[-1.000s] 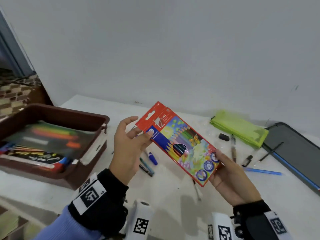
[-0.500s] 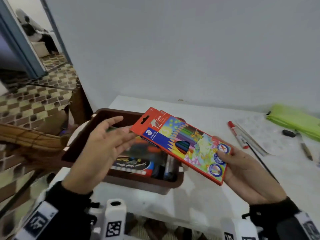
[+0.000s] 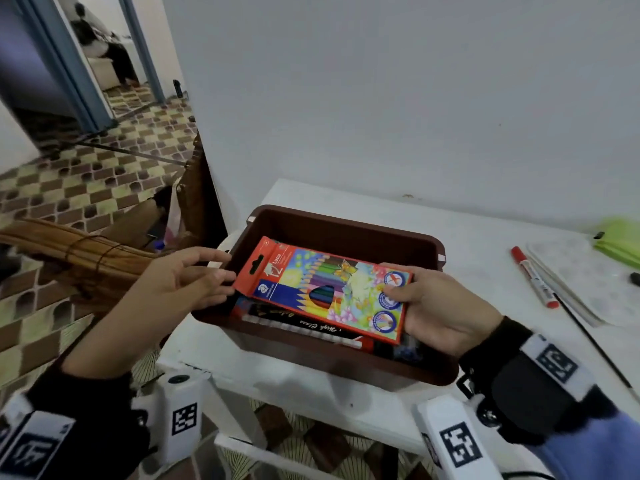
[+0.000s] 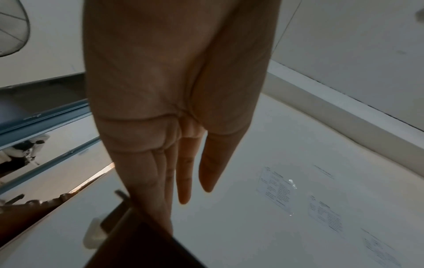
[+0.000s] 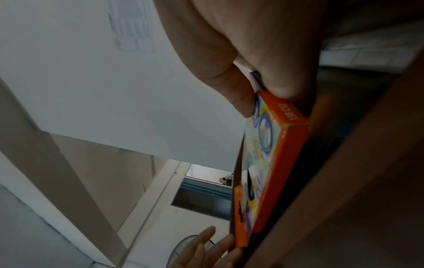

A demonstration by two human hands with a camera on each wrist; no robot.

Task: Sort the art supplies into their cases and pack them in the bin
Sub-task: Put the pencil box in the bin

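Observation:
A red box of coloured pencils (image 3: 325, 289) hangs low over the brown bin (image 3: 346, 226), tilted slightly. My right hand (image 3: 440, 306) pinches its near end, thumb on top; the right wrist view shows the orange box edge (image 5: 282, 145) between thumb and fingers. My left hand (image 3: 187, 282) has straight fingers whose tips touch the box's hanger end at the bin's left rim. In the left wrist view the left hand (image 4: 183, 163) is flat beside the dark bin corner (image 4: 137, 244). A black case (image 3: 304, 325) lies in the bin under the box.
On the white table (image 3: 485, 237) right of the bin lie a red marker (image 3: 533, 277), thin pens or brushes (image 3: 568, 292) and a green pouch (image 3: 620, 240). The table's left edge drops to a tiled floor (image 3: 86, 181). A wall stands behind.
Both hands carried the pencil box left from over the table to the bin and lowered it into the opening. The left hand's fingers straightened against the box's end.

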